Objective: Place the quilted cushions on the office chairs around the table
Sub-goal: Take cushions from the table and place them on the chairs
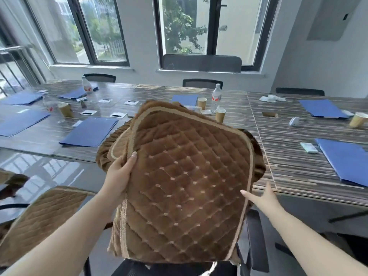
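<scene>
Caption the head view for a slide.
Left hand grips brown quilted cushion above black office chair; right hand reaches in.

A long striped wood-grain surface spans the room. Blue folders lie along it: one at nine o'clock, one at three o'clock, another toward two o'clock. Paper cups and a water bottle stand near twelve o'clock. Crumpled tissue lies toward one o'clock.
</scene>
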`<action>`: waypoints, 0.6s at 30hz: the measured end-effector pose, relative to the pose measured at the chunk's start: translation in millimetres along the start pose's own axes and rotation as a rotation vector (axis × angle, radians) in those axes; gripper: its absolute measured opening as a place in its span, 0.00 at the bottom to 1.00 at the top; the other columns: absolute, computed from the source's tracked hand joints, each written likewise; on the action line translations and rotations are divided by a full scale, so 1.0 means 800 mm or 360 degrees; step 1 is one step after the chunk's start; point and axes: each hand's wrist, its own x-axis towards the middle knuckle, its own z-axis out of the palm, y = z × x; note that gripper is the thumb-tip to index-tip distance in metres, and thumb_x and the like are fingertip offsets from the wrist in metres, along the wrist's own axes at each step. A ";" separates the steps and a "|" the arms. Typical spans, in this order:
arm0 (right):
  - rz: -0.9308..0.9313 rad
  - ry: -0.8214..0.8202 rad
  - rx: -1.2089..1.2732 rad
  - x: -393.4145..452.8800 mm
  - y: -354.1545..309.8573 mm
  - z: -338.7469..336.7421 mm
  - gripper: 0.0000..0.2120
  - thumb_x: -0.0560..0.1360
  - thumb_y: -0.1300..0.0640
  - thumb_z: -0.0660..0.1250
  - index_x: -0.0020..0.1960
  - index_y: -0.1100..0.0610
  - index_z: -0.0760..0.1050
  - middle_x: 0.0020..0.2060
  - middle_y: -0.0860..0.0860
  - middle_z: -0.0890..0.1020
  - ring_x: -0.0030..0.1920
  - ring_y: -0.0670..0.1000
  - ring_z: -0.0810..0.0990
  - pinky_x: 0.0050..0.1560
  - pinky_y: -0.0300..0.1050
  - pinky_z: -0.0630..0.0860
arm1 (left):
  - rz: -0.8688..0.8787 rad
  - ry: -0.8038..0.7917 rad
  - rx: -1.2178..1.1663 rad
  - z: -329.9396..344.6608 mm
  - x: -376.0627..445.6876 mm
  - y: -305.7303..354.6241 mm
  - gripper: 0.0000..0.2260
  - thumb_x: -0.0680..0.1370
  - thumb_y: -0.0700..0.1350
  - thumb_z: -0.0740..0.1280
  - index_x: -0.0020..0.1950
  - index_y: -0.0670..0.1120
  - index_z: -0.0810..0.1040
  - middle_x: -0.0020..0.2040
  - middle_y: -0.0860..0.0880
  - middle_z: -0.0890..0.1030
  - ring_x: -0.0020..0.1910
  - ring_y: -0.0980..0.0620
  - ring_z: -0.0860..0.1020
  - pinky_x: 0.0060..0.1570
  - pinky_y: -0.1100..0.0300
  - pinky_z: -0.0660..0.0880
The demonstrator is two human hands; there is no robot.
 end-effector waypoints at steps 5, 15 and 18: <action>0.0227 -0.0395 0.0606 0.010 0.025 0.019 0.52 0.53 0.33 0.77 0.72 0.50 0.65 0.64 0.51 0.77 0.60 0.55 0.78 0.61 0.53 0.74 | -0.0188 -0.0009 -0.0308 -0.013 0.007 -0.009 0.18 0.76 0.56 0.66 0.62 0.48 0.78 0.52 0.45 0.85 0.50 0.47 0.84 0.43 0.54 0.82; 0.0088 -0.0112 0.0474 -0.035 0.043 0.017 0.15 0.73 0.44 0.68 0.53 0.53 0.80 0.47 0.53 0.84 0.47 0.56 0.82 0.55 0.52 0.78 | -0.0539 0.0333 0.0216 -0.052 0.018 -0.081 0.23 0.74 0.57 0.70 0.58 0.41 0.77 0.48 0.40 0.82 0.45 0.40 0.82 0.45 0.47 0.80; 0.0235 -0.0097 0.0439 -0.052 0.077 0.030 0.13 0.72 0.44 0.70 0.48 0.52 0.81 0.44 0.52 0.85 0.47 0.56 0.83 0.57 0.54 0.78 | -0.0684 0.0322 0.0446 -0.065 0.016 -0.122 0.28 0.72 0.60 0.71 0.61 0.39 0.76 0.52 0.39 0.81 0.48 0.38 0.81 0.52 0.43 0.79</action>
